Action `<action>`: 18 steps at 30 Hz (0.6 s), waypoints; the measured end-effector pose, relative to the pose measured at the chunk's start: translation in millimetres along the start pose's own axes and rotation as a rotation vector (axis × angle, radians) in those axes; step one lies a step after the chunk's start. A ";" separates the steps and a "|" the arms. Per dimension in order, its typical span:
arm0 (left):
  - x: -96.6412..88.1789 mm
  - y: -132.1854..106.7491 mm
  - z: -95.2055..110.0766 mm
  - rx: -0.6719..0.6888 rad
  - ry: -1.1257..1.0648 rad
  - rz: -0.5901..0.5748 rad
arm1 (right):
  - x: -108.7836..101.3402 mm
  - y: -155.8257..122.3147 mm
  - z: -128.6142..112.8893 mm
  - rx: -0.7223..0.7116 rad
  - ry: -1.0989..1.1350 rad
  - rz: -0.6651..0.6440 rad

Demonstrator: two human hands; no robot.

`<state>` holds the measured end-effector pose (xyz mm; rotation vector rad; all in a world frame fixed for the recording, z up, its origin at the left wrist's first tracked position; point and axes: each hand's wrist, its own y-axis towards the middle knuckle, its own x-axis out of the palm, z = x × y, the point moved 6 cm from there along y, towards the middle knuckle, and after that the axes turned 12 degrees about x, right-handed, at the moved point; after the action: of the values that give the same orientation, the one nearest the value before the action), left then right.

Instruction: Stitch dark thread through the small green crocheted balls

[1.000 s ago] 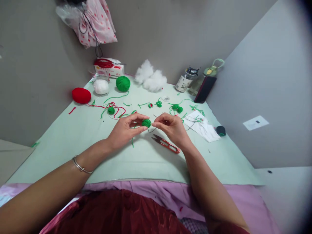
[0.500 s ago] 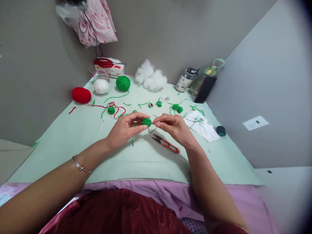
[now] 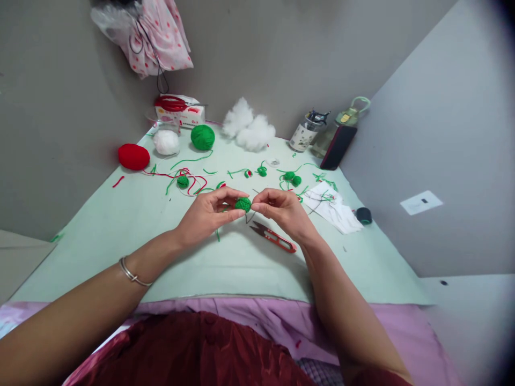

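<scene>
My left hand (image 3: 205, 214) pinches a small green crocheted ball (image 3: 243, 204) between thumb and fingertips above the pale green table (image 3: 120, 225). My right hand (image 3: 284, 210) meets the ball from the right, its fingers pinched together on something thin that I cannot make out; a dark thread hangs below the ball. Red thread snips (image 3: 273, 237) lie on the table just under my right hand.
Behind lie loose green and red yarn ends, small green crocheted pieces (image 3: 292, 178), a red yarn ball (image 3: 133, 156), a white one (image 3: 166, 142), a green one (image 3: 203, 137), white stuffing (image 3: 249, 128), a box (image 3: 180, 113), a jar (image 3: 306, 134), a bottle (image 3: 346, 120), and white paper (image 3: 333, 210).
Both hands stay together at the green ball; my right fingers have shifted slightly closer to it. Nothing else has moved.
</scene>
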<state>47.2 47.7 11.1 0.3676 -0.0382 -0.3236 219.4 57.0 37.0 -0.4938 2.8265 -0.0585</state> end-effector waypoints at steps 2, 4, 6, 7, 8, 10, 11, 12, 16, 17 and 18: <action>0.6 -0.1 0.0 -0.002 -0.019 0.000 | -4.4 -0.2 -2.5 -0.047 -0.054 0.056; 1.0 -0.2 0.2 -0.001 -0.032 -0.001 | -7.2 -0.5 -4.2 -0.080 -0.094 0.088; 0.8 -0.2 0.8 0.010 -0.038 -0.001 | -7.5 -0.1 -3.3 -0.074 -0.093 0.076; 0.6 -0.2 1.1 0.018 -0.041 0.000 | -7.0 0.1 -2.3 -0.063 -0.081 0.062; 0.2 -0.1 1.5 0.028 -0.046 0.004 | -6.3 0.4 -1.3 -0.049 -0.067 0.048; -0.6 0.1 2.1 0.046 -0.060 0.009 | -5.2 0.7 0.2 -0.022 -0.032 0.026; -1.0 0.1 2.1 0.050 -0.066 0.011 | -5.0 0.7 0.4 -0.013 -0.016 0.017; -1.2 0.2 2.0 0.047 -0.069 0.011 | -5.0 0.7 0.2 -0.008 -0.006 0.008; 1.3 -0.1 1.6 0.008 -0.094 -0.033 | -7.7 0.1 -3.0 -0.026 -0.024 -0.044; 2.8 -0.2 1.8 0.000 -0.110 -0.052 | -9.0 -0.2 -3.7 -0.037 -0.032 -0.059; 4.2 -0.4 2.2 -0.006 -0.125 -0.070 | -10.2 -0.5 -4.1 -0.049 -0.038 -0.074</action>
<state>50.9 45.3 12.9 0.3432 -0.1466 -0.4157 227.6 59.9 43.7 -0.6035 2.7783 0.0052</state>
